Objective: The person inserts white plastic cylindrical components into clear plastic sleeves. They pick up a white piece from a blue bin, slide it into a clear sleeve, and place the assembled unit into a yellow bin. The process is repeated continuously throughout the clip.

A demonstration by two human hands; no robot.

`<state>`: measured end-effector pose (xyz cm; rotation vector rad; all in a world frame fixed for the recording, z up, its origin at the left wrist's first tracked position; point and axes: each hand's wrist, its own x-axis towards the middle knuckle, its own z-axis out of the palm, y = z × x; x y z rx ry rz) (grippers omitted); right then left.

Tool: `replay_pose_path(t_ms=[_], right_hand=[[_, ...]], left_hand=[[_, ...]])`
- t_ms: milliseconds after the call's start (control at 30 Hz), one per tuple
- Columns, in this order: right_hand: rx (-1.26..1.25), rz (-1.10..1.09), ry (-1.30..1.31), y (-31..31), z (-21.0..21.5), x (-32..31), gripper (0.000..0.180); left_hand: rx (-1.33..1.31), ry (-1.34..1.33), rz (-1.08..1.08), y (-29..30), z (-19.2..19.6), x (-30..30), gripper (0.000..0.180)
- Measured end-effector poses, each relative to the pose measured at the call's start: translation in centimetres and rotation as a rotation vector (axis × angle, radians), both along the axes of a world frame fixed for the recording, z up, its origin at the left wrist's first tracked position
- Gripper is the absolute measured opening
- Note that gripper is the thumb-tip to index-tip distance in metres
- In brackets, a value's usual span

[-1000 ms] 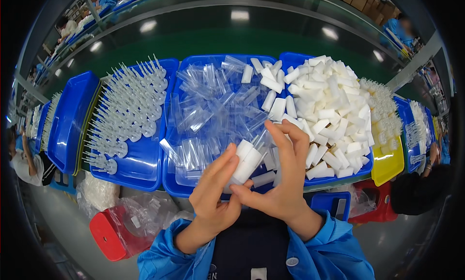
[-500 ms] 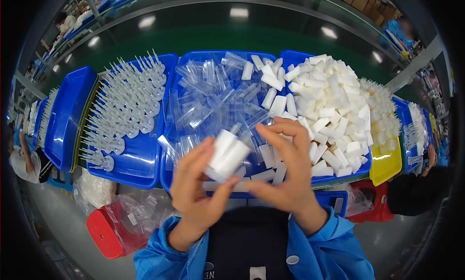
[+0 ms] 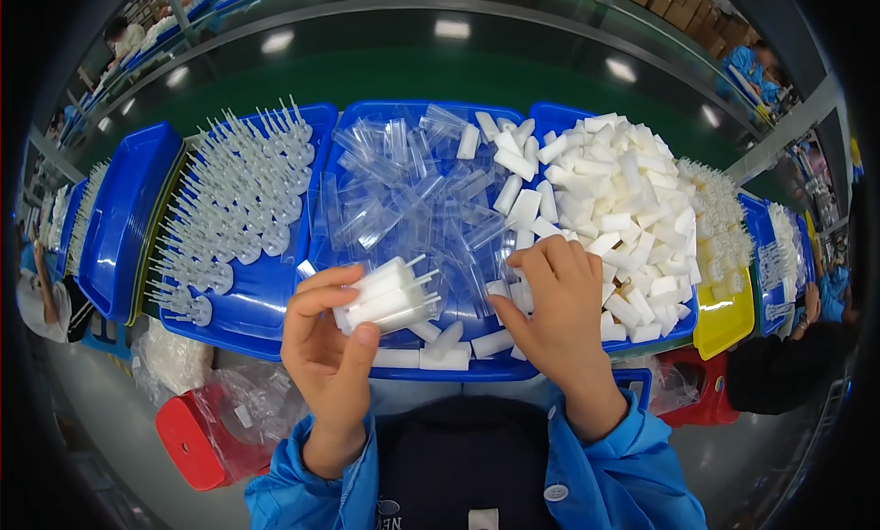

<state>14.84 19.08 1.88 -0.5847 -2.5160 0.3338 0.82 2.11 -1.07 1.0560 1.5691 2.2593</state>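
My left hand (image 3: 332,347) is closed around a bundle of white cylinders in clear sleeves (image 3: 390,296), tilted, with several thin pale stems sticking out toward the right. The bundle is above the front of the middle blue tray (image 3: 440,374). Over that tray's right side, my right hand (image 3: 555,305) is bent downward, thumb and forefinger apart. Its fingertips are beside a white piece (image 3: 498,289) and clear plastic sleeves (image 3: 477,246); the other fingers are curled and partly hidden. More white pieces (image 3: 445,356) lie along the tray's front edge.
A heap of white pieces (image 3: 632,200) fills the right blue tray. On the left, a blue tray (image 3: 247,319) holds rows of stemmed pale parts (image 3: 238,182). Stacked blue trays (image 3: 128,223) stand farther left, a yellow tray (image 3: 724,324) at right. Red stools (image 3: 192,443) are below.
My left hand has moved left and slightly down with the bundle, whose stems now point right. My right hand has moved away from it and turned down toward the tray.
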Motion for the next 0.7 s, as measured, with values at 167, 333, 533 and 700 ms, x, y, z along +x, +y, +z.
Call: replay_pose_path(t_ms=[167,333,533,700], right_hand=[[0.076,-0.006,-0.039,-0.2,0.0,0.3,0.037],[0.086,-0.058,-0.02,0.3,0.2,0.3,0.032],[-0.295,0.112,0.353,0.6,1.1,1.3,0.019],[-1.009,0.244,0.533,-1.0,0.9,2.1,0.019]], left_hand=[[-0.009,0.031,-0.063,0.5,0.4,0.7,0.044],[-0.048,0.062,-0.1,0.3,1.0,1.3,0.042],[-0.055,0.08,-0.117,0.2,0.8,1.7,0.04],[-0.049,0.063,-0.159,0.4,0.8,1.9,0.039]])
